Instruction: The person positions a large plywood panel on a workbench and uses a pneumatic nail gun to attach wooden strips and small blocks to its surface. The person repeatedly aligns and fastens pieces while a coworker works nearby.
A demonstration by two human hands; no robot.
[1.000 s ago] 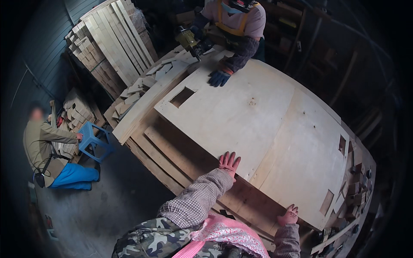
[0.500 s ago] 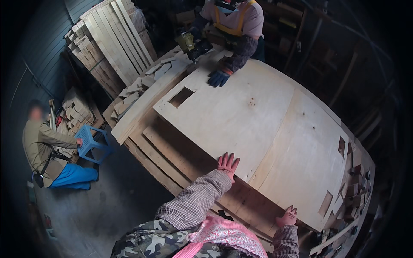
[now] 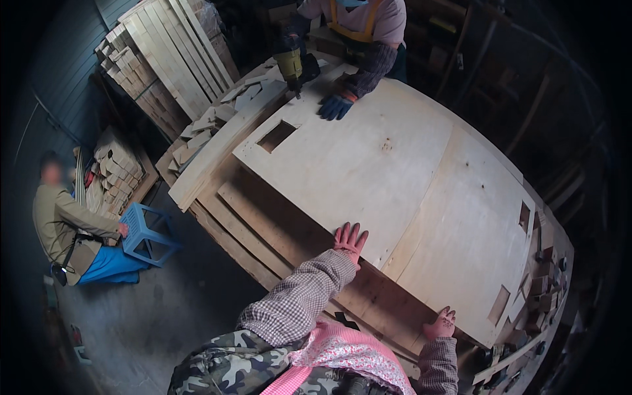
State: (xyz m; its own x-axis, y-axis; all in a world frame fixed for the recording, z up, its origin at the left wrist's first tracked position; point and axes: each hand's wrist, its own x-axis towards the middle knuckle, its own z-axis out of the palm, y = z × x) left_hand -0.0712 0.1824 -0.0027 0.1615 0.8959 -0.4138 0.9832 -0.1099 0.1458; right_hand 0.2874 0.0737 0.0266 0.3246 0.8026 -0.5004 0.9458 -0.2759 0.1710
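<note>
A large pale plywood panel (image 3: 368,178) with rectangular cutouts near its corners lies slantwise over a wooden frame. At its near edge my left hand (image 3: 350,242), in a pink glove, rests flat with the fingers spread on top. Farther right, my right hand (image 3: 440,324), also in pink, is curled over the same edge, fingers on the upper face. Across the panel a co-worker presses it with a dark-gloved hand (image 3: 337,106). The co-worker's other hand holds a yellow-green and black nail gun (image 3: 289,64), its nose down at the panel's far left edge.
Wood offcuts (image 3: 197,135) lie along the table's left side, small blocks (image 3: 545,280) along its right. Long boards (image 3: 174,56) lean in stacks at the back left. Another person (image 3: 72,217) sits low at the left, one hand on a blue plastic stool (image 3: 141,230).
The co-worker's nail gun has tipped more upright, and the gloved hand beside it has shifted slightly nearer. The seated person's blue stool has moved a little nearer. My hands stay on the panel edge.
</note>
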